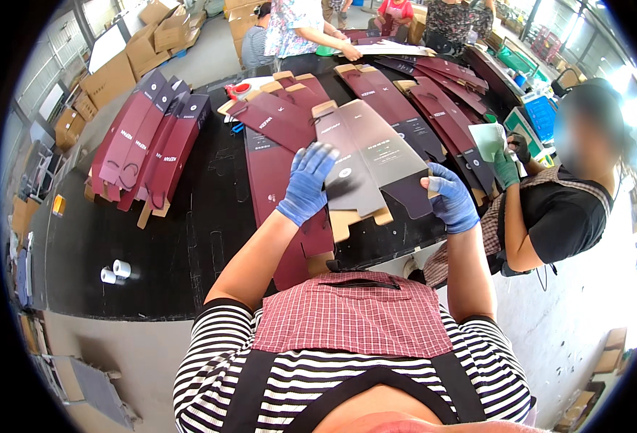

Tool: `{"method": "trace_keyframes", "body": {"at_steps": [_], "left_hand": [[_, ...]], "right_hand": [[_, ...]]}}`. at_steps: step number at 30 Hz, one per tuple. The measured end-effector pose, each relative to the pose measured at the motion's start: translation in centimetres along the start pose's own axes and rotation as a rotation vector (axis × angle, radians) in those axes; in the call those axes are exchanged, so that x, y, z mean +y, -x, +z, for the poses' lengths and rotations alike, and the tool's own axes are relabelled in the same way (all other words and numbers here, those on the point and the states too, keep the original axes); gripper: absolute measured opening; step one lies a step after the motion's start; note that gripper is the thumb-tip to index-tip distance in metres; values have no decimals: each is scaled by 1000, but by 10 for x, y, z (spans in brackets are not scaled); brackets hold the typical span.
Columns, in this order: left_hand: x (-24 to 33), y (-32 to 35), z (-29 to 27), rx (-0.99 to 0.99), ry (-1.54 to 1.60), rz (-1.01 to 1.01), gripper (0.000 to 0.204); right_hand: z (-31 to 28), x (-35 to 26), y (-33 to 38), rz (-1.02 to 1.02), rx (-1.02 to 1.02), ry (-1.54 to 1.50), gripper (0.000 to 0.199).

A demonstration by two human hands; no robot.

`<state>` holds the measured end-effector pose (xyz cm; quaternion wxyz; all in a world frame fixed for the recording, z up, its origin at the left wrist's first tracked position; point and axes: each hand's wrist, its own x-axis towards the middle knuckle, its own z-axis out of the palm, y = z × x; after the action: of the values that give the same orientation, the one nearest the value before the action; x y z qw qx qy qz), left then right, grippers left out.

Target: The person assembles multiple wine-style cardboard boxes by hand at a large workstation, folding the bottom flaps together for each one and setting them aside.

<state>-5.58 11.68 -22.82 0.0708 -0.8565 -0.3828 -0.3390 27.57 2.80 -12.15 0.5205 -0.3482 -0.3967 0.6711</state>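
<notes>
A flattened grey cardboard box with a dark end flap lies in front of me, on top of maroon ones. My left hand, in a blue glove, rests on its left part with the fingers stretched out. At its right edge, my right hand, also blue-gloved with bare fingertips showing, has its fingers bent and closed on the edge by the dark flap. Beneath and left of the grey box lie flattened maroon boxes with tan inner flaps.
Maroon boxes with cord handles stand grouped on the left of the black table. Two white rolls sit near its front edge. A tape dispenser lies beyond. A co-worker stands close at right; others work across the table.
</notes>
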Motion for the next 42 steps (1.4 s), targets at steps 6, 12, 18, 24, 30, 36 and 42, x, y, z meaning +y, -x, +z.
{"method": "trace_keyframes", "body": {"at_steps": [6, 12, 18, 24, 30, 36, 42], "left_hand": [[73, -108, -125, 251, 461, 242, 28], [128, -142, -201, 346, 1099, -149, 20], [130, -121, -167, 496, 1306, -346, 24], [141, -119, -136, 537, 1537, -327, 65], [113, -112, -130, 226, 1649, -359, 88], [152, -126, -152, 413, 1401, -209, 123], [189, -130, -129, 610, 301, -142, 132]], "right_hand": [[-3, -68, 8, -556, 27, -99, 44], [66, -86, 6, -736, 224, 516, 68], [79, -64, -13, -695, 269, 560, 80], [72, -42, -27, -583, -252, 339, 72], [84, -26, -22, -503, -325, 173, 108], [109, -51, 18, -682, -284, 167, 122], [133, -62, 24, -966, 23, 445, 140]]}}
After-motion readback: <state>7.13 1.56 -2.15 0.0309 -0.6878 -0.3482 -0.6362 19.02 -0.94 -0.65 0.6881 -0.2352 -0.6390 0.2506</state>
